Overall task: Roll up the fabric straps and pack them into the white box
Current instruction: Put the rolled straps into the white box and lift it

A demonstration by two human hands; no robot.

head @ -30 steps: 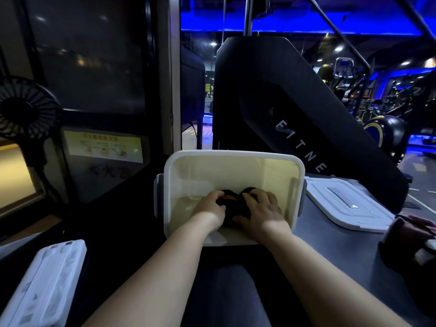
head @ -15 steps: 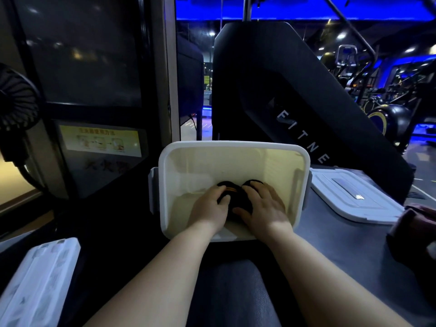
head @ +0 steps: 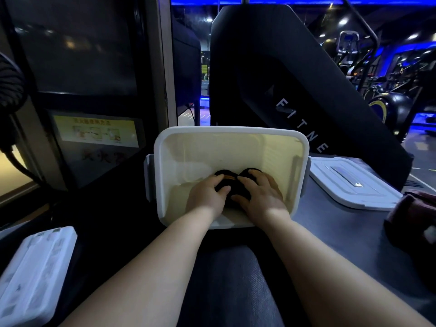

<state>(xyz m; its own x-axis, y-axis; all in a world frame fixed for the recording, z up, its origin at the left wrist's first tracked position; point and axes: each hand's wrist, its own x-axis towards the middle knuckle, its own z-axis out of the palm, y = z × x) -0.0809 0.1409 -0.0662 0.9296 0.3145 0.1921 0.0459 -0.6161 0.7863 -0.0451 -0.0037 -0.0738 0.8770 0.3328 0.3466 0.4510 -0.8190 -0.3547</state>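
Both your hands reach into the white box (head: pixel 231 131) on the dark surface in front of you. Your left hand (head: pixel 206 198) and right hand (head: pixel 260 194) curl their fingers around the dark rolled straps (head: pixel 227 179), which lie side by side on the box floor towards its near wall. The white lid (head: pixel 349 185) lies flat just right of the box, near a dark red bundle (head: pixel 412 215), and a second white lid (head: pixel 35 267) sits at your lower left.
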